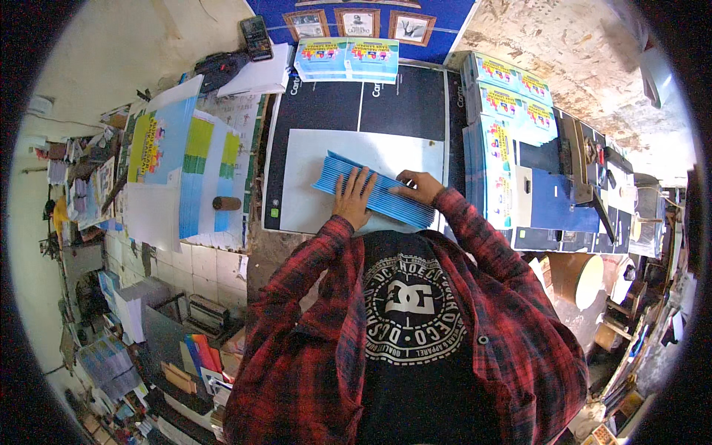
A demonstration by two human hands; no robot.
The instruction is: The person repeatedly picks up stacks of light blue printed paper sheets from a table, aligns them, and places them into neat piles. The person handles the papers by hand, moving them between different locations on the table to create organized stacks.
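Near the centre of the frame, slightly above the middle, a fanned stack of thin blue paper sheets lies slanted on a pale grey rectangular board, which rests on a black cutting mat. The left hand lies flat on the lower left part of the fanned stack, fingers spread and pressing down, pinching nothing. The right hand rests on the stack's right part, fingers loosely curled against the sheet edges; whether it grips any sheet cannot be told. Both forearms wear red and black plaid sleeves rising from the lower edge. At the top centre sit 2 piles of light blue printed leaflets, and further such leaflets run down the upper right side beside the mat. At the upper left lie large printed sheets with yellow and blue bands, with a small brown cylinder lying on them. A dark calculator sits at the top, left of the leaflet piles. At the right, below the middle, stands a brown cardboard tube.
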